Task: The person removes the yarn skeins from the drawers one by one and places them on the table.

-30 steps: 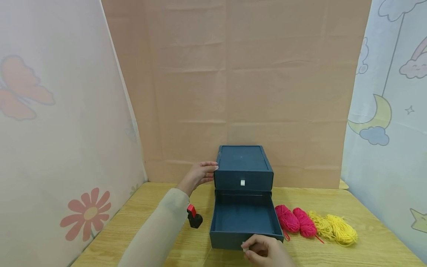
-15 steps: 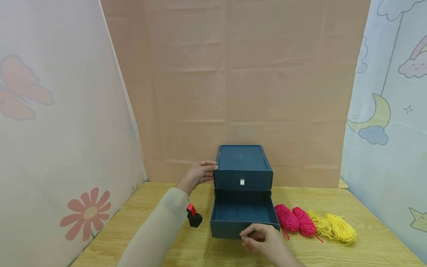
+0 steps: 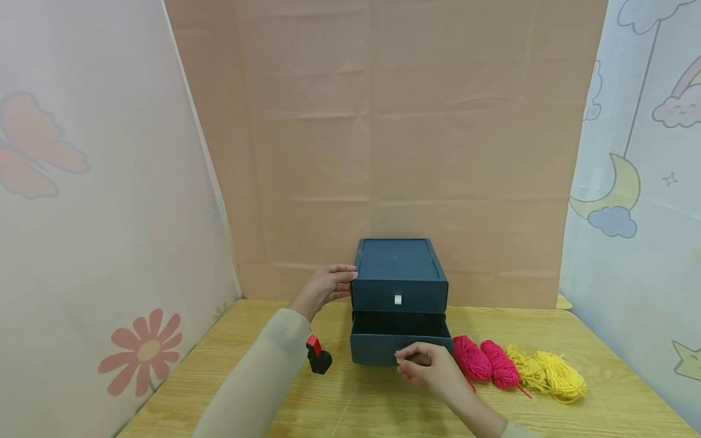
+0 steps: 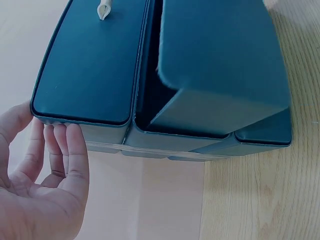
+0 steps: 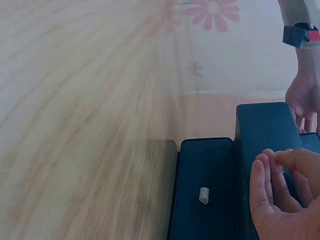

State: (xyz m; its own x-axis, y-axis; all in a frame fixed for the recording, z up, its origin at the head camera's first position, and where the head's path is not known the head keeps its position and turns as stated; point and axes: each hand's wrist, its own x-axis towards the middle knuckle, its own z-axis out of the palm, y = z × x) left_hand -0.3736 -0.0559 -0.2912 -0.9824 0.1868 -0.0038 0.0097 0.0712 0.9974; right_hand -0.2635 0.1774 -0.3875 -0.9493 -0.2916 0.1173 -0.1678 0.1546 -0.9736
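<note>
A dark blue drawer unit stands on the table, its middle drawer partly pulled out and the top drawer closed. My right hand pinches the small white pull tab of the middle drawer between thumb and fingers; the right wrist view shows this pinch too. Against the left side of the unit, near its top front corner, rest the fingertips of my left hand. In the left wrist view the left hand's fingers are fairly straight along the edge. The bottom drawer has its own white tab.
Two pink yarn skeins lie right of the unit, with yellow yarn beside them. A black and red wrist device shows at the left forearm. Tan paper hangs behind the wooden table.
The middle drawer has slid inward, away from me, with my right hand following on its tab. My left hand has stayed at the unit's side.
</note>
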